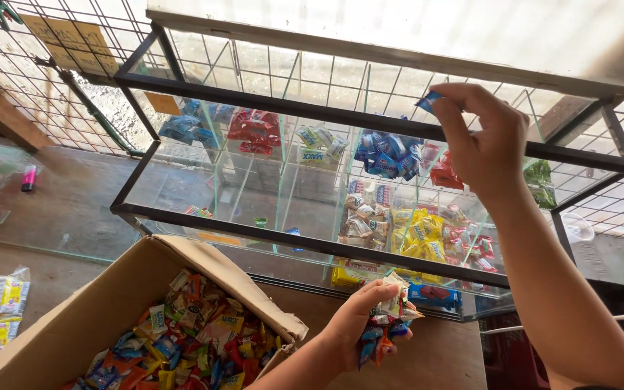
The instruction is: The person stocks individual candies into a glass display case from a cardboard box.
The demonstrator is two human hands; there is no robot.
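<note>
Blue candy (428, 100) apparently between right fingertips (448, 108)

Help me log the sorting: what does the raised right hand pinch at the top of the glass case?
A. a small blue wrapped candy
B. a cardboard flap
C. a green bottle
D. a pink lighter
A: the right hand pinches a small blue wrapped candy at the glass case.

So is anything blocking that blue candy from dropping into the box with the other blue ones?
Nothing visible blocks it. The right hand pinches the blue candy in its fingers above the glass case's black top rail. The blue candies lie just below, and no lid shows over their compartment.
</note>
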